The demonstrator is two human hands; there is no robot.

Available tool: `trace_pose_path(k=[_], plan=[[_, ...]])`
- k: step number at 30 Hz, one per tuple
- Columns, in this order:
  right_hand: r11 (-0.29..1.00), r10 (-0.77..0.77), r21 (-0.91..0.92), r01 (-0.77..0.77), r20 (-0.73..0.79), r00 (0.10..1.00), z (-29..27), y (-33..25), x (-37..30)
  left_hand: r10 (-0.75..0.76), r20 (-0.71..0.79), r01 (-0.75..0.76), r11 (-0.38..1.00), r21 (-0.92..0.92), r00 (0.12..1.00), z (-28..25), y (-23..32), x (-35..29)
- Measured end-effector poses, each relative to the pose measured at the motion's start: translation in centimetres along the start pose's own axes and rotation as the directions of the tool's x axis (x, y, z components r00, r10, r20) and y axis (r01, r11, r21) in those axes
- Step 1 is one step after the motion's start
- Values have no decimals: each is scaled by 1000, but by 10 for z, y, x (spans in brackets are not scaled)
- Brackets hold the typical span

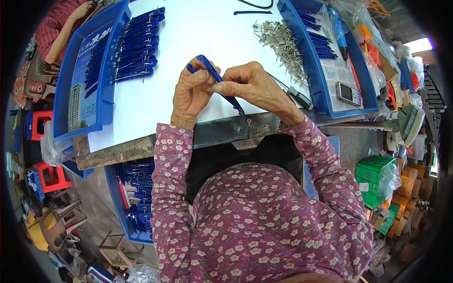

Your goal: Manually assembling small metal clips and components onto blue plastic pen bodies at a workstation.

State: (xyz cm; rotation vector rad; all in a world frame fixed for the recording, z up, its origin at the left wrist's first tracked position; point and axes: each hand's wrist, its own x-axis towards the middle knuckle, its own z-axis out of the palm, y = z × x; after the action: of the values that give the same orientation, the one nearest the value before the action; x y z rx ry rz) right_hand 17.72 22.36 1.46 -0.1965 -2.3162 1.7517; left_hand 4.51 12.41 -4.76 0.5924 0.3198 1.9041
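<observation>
Over the front edge of the white-topped table, both my hands hold a long, narrow blue plastic piece [210, 68] that slants down to the right. My left hand [192, 92] grips its upper part with bent fingers. Thumb and fingers of my right hand [252, 85] pinch around its middle; whether they also hold a small metal part is hidden. Beyond my right hand lies a pile of small metal pieces [283, 47]. Stacked blue pieces with metal bits [139, 47] stand to the left. One more blue strip [253, 12] lies at the far side.
A blue tray [106, 111] stands left, another blue tray [332, 114] right, with a small device [348, 93] inside. A grey-handled tool [300, 97] lies beside my right wrist. Below the table edge sits a blue bin [114, 198] of blue pieces. Another person's arm [63, 35] shows upper left.
</observation>
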Motion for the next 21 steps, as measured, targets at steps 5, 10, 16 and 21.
trace_pose_path(k=[5, 10, 16, 21], plan=[[999, 10, 50, -8, -45, 999, 4, 3, 1, -23, -31, 25, 999, 48, 999, -4, 1, -2], [999, 31, 45, -28, -73, 997, 2, 11, 0, -32, -102, 40, 996, 81, 994, -5, 4, -3], [932, 190, 318, -174, -20, 982, -18, 49, -6, -116, -81, 138, 927, 349, 990, 20, 8, -1], [780, 313, 571, -256, -2, 950, -18, 62, -10, -186, -69, 198, 900, 388, 980, 33, 7, 1]])
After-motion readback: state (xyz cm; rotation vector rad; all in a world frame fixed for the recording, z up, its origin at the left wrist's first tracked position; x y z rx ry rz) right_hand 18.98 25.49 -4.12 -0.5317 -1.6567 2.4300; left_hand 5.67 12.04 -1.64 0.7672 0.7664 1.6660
